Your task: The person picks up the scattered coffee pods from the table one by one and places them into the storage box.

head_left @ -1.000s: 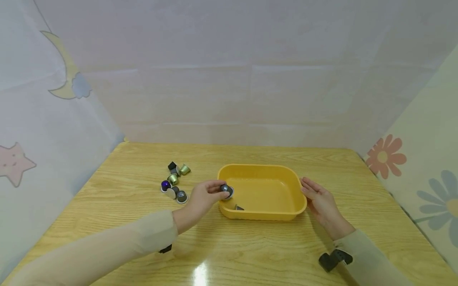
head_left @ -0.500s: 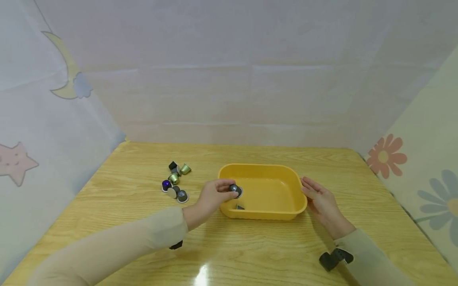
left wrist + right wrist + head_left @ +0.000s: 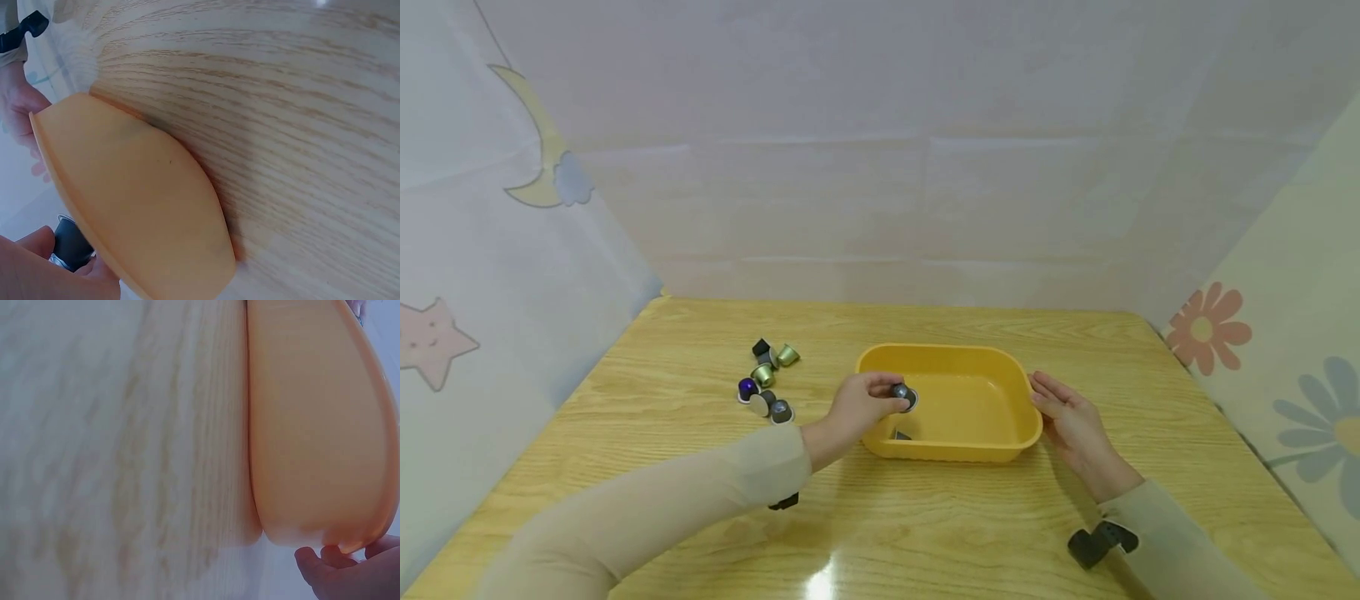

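My left hand (image 3: 857,408) is over the left part of a yellow plastic basin (image 3: 955,452) and pinches a dark grey coffee capsule (image 3: 911,398) between thumb and fingers. In the left wrist view the dark capsule (image 3: 72,244) shows past the basin's rim, partly covered by the fingers. Another grey capsule (image 3: 902,435) lies inside, near the front wall. At the basin's right end, my right hand (image 3: 1078,433) touches the outer wall with its fingers fairly straight. The right wrist view has those fingertips (image 3: 306,557) right at the end wall.
Left of the basin, several capsules lie loosely together on the wooden table (image 3: 700,500), among them a blue one (image 3: 747,388), a green one (image 3: 787,356) and a black one (image 3: 761,347). Patterned fabric walls (image 3: 880,208) stand around the back and sides.
My left hand has moved right with the pinched capsule, from the basin's left rim to further over its inside. The right hand and the basin have stayed in place.
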`<state>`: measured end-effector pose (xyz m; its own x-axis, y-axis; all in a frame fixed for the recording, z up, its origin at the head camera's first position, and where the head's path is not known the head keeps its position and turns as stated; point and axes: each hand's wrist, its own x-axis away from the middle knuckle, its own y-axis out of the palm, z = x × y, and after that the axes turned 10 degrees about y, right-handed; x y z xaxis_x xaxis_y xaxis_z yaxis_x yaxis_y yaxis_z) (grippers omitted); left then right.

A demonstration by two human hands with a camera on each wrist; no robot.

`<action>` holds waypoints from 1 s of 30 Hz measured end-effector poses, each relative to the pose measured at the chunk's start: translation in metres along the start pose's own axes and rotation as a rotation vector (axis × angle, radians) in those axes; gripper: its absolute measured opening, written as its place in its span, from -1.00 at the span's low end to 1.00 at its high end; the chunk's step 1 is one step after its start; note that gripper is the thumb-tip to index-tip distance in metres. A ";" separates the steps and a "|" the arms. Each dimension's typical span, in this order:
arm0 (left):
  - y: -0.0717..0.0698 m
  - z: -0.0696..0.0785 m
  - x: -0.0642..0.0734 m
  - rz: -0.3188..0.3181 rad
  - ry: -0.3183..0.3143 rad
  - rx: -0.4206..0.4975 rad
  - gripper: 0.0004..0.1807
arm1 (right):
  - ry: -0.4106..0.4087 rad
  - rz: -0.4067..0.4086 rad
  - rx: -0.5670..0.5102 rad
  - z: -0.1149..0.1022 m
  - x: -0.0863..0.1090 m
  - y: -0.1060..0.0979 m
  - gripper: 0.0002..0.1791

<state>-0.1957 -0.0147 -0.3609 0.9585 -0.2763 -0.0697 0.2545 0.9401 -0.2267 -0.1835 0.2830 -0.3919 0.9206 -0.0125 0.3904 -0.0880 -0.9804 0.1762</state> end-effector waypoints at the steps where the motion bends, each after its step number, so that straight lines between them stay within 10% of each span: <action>1: 0.001 -0.001 -0.001 -0.004 0.003 0.009 -0.61 | -0.003 -0.001 -0.003 0.000 0.000 0.000 -0.33; 30: 0.021 -0.003 -0.024 -0.066 0.021 0.071 -0.59 | -0.012 0.002 0.002 0.000 0.001 0.000 -0.31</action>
<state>-0.2138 0.0108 -0.3672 0.9366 -0.3417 -0.0775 0.3263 0.9312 -0.1625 -0.1826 0.2829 -0.3919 0.9248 -0.0170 0.3802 -0.0896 -0.9807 0.1740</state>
